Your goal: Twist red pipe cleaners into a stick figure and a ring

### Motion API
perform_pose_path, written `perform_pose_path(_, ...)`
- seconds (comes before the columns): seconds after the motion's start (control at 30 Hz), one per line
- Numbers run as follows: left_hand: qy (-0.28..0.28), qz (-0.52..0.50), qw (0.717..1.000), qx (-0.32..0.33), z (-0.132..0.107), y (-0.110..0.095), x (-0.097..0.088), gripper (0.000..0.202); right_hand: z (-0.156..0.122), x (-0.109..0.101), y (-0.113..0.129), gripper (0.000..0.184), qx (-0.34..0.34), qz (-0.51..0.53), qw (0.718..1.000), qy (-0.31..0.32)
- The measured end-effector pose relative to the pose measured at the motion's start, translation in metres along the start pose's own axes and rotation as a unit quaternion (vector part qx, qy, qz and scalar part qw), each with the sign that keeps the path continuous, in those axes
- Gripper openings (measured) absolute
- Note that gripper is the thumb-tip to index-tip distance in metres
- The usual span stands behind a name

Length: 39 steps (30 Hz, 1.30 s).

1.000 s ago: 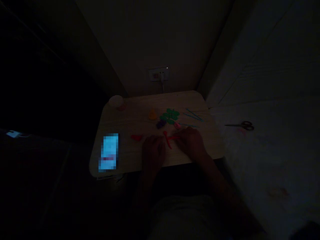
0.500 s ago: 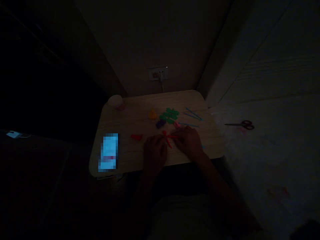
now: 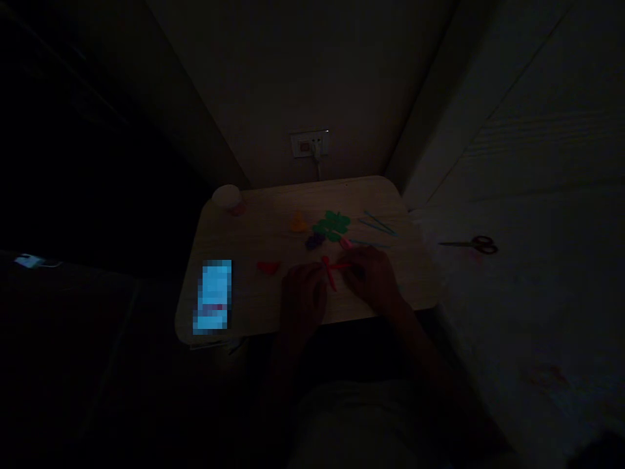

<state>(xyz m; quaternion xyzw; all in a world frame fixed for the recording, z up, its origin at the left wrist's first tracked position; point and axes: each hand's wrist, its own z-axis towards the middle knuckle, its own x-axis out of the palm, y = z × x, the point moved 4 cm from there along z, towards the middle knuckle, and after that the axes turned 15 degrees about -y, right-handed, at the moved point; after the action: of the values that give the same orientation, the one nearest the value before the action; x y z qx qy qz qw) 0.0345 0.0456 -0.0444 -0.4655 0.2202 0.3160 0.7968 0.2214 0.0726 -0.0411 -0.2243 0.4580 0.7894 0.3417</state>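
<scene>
The scene is very dark. On a small wooden table (image 3: 254, 225) my left hand (image 3: 301, 298) and my right hand (image 3: 372, 280) rest close together at the near edge, fingers curled around a thin red clay piece (image 3: 331, 270) that crosses between them. A second red lump (image 3: 268, 266) lies to the left of my left hand. Beyond the hands lie green clay bits (image 3: 333, 225), an orange lump (image 3: 297, 223), a purple lump (image 3: 315, 241), a pink bit (image 3: 346, 243) and thin teal sticks (image 3: 378, 225).
A lit phone (image 3: 213, 296) lies at the table's near left. A pale round container (image 3: 226, 196) stands at the far left corner. Scissors (image 3: 471, 244) lie on the pale surface to the right. A wall socket (image 3: 309, 144) with a plug sits behind the table.
The light has dimmed further. Both hands stay at the red piece with only slight finger shifts; the red strips between them look a little rearranged.
</scene>
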Motion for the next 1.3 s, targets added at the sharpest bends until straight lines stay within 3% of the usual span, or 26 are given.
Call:
perform_pose_path(0.33, 0.008, 0.009, 0.999, 0.031, -0.001, 0.000, 0.001, 0.032, -0.001, 0.007, 0.009, 0.019, 0.007, -0.022, 0.999, 0.024)
perform_pose_path(0.5, -0.005, 0.019, 0.999, 0.027, 0.000, 0.003, -0.001, 0.035, 0.000, 0.010, 0.015, 0.032, 0.006, -0.035, 0.999, 0.012)
perform_pose_path(0.93, 0.019, 0.035, 0.999, 0.026, 0.000, -0.001, -0.002, 0.034, 0.001, 0.014, 0.019, 0.017, 0.001, -0.033, 0.999, 0.030)
perform_pose_path(1.3, 0.023, 0.040, 0.998, 0.048, 0.000, -0.001, -0.001, 0.038, 0.005, 0.025, 0.016, 0.022, 0.000, -0.036, 0.999, 0.017)
